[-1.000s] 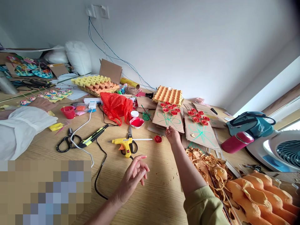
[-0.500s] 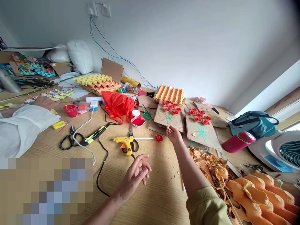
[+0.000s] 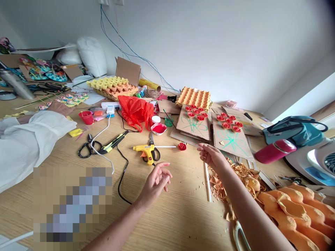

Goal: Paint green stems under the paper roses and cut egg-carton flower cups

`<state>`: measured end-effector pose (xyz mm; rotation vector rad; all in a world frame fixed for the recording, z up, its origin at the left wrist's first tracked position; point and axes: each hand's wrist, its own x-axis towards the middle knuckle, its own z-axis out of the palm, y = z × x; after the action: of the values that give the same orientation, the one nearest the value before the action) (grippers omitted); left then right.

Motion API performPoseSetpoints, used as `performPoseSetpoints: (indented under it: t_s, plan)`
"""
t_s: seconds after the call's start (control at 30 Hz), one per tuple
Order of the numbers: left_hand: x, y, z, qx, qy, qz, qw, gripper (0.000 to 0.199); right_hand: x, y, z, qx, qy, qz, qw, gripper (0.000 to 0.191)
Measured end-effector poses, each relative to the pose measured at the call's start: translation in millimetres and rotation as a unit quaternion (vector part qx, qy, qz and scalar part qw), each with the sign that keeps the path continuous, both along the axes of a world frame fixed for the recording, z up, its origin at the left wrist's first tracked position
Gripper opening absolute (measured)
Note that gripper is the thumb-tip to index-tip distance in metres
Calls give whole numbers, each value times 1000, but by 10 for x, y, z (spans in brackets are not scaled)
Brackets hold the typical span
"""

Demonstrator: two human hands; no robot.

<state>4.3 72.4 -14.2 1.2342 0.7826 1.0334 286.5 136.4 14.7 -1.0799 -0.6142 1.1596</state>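
My left hand point(image 3: 157, 179) hovers over the wooden table with its fingers loosely curled and apart, holding nothing. To its right, my right hand point(image 3: 209, 153) is in the air just in front of the cardboard sheets, fingers bent; whether something small is between the fingertips is hidden. A single red paper-like flower point(image 3: 182, 146) lies between the hands and the cardboard. The left cardboard sheet point(image 3: 193, 127) and the right one point(image 3: 232, 141) have green drawn lines and several red flowers. Behind my left hand lies a yellow glue gun point(image 3: 148, 152) on black-handled scissors point(image 3: 157, 153).
Orange egg-carton pieces point(image 3: 295, 212) and scraps point(image 3: 220, 184) lie at the right, near a pink bottle point(image 3: 274, 151). A red bag point(image 3: 136, 111), red paint dish point(image 3: 158, 129) and yellow cutter point(image 3: 113, 142) stand further back. Another person's sleeve point(image 3: 34, 146) reaches in at left.
The view has shifted, moving the table's items right and slightly up. My right hand has drawn back a little from the left cardboard sheet's front edge. My left hand keeps nearly the same pose.
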Motion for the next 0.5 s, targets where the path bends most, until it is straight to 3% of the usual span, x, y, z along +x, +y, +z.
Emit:
performPoseSetpoints:
  t_s: [0.1,0.23,0.3,0.37,0.5]
  plan:
    - [-40,45,15,17,32,70,997,41,-12,-439,164,-48,-122,70,989,28]
    - [-103,120,21,57,68,145,985,32,-3,-1008,314,-77,-265,85,957,44]
    - [-121,141,18,82,83,169,979,29,33,-1276,336,-74,-449,65,888,51]
    - [-132,143,19,104,99,177,974,24,85,-1529,332,-67,-573,40,816,49]
    - [-160,112,55,169,151,160,961,20,195,-1999,267,-77,-677,-4,732,29]
